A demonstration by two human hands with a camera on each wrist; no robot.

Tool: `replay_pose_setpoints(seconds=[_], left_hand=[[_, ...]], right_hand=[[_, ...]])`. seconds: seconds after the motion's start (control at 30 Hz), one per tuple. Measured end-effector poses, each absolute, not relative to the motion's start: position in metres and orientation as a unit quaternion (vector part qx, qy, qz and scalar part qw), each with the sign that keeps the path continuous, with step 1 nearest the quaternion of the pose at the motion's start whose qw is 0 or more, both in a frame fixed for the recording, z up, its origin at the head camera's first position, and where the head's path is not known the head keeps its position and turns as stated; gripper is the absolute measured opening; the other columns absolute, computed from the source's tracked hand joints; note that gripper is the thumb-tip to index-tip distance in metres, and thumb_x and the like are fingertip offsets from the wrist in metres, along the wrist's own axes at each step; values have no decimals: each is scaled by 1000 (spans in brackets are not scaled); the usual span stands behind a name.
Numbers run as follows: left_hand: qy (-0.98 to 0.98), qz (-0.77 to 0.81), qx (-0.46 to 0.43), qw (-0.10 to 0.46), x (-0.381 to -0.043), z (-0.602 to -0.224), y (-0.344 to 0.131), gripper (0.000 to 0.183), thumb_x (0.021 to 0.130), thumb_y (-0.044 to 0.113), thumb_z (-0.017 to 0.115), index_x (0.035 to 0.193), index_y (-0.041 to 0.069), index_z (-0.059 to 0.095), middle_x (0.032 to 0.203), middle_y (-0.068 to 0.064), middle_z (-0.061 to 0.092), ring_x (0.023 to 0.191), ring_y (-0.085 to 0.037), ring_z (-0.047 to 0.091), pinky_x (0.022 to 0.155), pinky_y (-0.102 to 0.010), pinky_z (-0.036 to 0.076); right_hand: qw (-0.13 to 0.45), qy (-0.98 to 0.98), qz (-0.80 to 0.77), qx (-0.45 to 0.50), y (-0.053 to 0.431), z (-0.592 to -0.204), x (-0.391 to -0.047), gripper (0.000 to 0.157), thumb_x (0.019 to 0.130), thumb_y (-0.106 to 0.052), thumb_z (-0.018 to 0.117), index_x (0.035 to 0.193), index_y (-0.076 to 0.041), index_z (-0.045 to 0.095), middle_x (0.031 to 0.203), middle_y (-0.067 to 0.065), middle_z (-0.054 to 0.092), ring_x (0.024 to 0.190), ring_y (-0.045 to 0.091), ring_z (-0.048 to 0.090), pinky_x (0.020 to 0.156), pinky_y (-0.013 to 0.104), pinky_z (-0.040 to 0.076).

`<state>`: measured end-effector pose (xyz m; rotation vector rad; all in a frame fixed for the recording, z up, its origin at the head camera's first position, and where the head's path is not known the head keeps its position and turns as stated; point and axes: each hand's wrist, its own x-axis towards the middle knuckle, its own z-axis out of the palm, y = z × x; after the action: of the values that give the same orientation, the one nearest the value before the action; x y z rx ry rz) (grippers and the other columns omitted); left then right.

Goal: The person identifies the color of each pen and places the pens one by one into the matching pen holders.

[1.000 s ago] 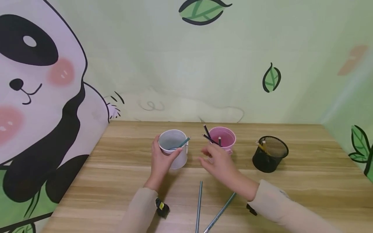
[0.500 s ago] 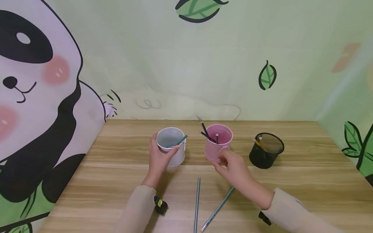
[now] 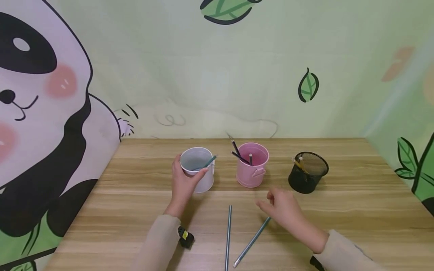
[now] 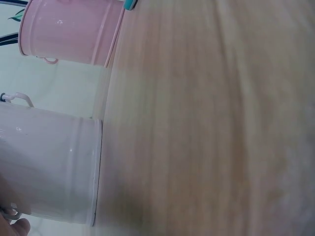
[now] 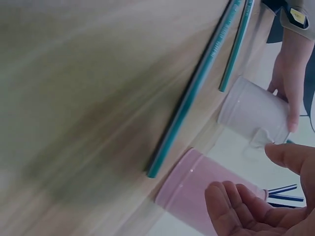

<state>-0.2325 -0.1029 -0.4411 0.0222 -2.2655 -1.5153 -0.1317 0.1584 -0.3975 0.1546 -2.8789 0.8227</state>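
Note:
My left hand (image 3: 184,184) holds the small white bucket (image 3: 204,183) by its near left side, thumb along the rim. A teal pencil (image 3: 210,161) leans inside that bucket. My right hand (image 3: 286,209) hovers over the far end of a slanted teal pencil (image 3: 251,241), fingers loosely bent and nothing between them. In the right wrist view its thumb (image 5: 285,156) stands apart from the fingers, and this pencil lies below on the table. A second teal pencil (image 3: 228,237) lies to its left, running nearly straight away from me.
A pink bucket (image 3: 249,176) with several dark pencils (image 3: 240,157) stands right of the white one. Farther right is a black mesh pencil cup (image 3: 301,181) holding yellow pencils (image 3: 298,164). A panda-printed backdrop (image 3: 203,75) rises behind the wooden table (image 3: 135,210).
My right hand has drawn back from in front of the pink bucket, toward me and to the right, down near the slanted pencil. My left hand keeps its hold on the white bucket.

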Motion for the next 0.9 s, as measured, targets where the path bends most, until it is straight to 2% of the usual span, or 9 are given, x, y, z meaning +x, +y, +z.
replay_pose_setpoints(seconds=[0.27,0.43,0.6,0.77,0.9], left_hand=[[-816,-540,10,207,-232,-441,-104,96,67,27,86,141,0,31,133,-20,44,121,-34,45,104,-49,37],[-814,-541,7,210,-232,-441,-103,95,67,26,86,140,-1,32,132,-20,44,120,-35,45,103,-49,37],[-812,-546,9,206,-232,-442,-103,95,67,27,86,141,1,31,132,-19,44,120,-34,46,103,-48,38],[-812,-547,13,201,-233,-442,-103,96,67,28,86,141,2,31,133,-18,43,121,-33,45,104,-47,38],[-811,-550,13,202,-233,-443,-103,97,67,28,87,141,1,31,133,-18,43,121,-33,45,104,-47,38]], right_hand=[[-4,-964,267,13,162,-411,-129,35,79,-26,74,62,-8,50,54,0,45,51,13,44,47,25,35],[-3,-963,268,19,163,-423,-130,38,79,-22,74,54,-10,48,50,-3,44,47,11,41,45,23,34],[-10,-961,277,15,165,-431,-133,47,79,-21,73,46,-12,42,43,-7,35,41,8,35,42,22,29],[-8,-963,268,13,167,-434,-136,50,77,-23,74,44,-14,37,42,-9,28,41,7,30,43,22,26],[-13,-963,270,11,168,-436,-138,51,76,-22,75,42,-14,37,40,-10,28,39,6,30,41,22,26]])
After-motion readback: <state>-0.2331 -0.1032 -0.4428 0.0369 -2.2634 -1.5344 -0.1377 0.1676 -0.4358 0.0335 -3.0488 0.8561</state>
